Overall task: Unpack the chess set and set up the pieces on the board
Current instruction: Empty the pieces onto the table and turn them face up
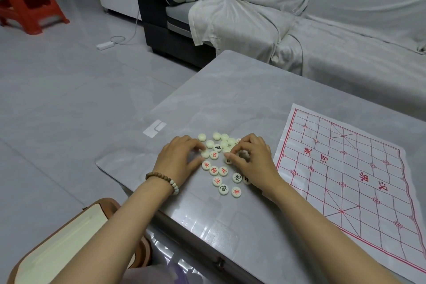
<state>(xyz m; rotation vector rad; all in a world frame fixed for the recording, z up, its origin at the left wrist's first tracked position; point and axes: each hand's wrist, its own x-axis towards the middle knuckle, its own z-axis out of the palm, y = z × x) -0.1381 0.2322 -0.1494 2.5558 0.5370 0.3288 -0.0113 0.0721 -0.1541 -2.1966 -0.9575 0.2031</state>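
Left hand [182, 157] palm-down, pinching one of pieces [214, 170]; right hand [252, 157] curled, gripping several.

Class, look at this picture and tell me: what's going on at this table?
A person works through a pile of round chess pieces on the table. The left hand touches pieces at the pile's edge; the right hand curls round some. The board lies spread beside them, holding no pieces yet.
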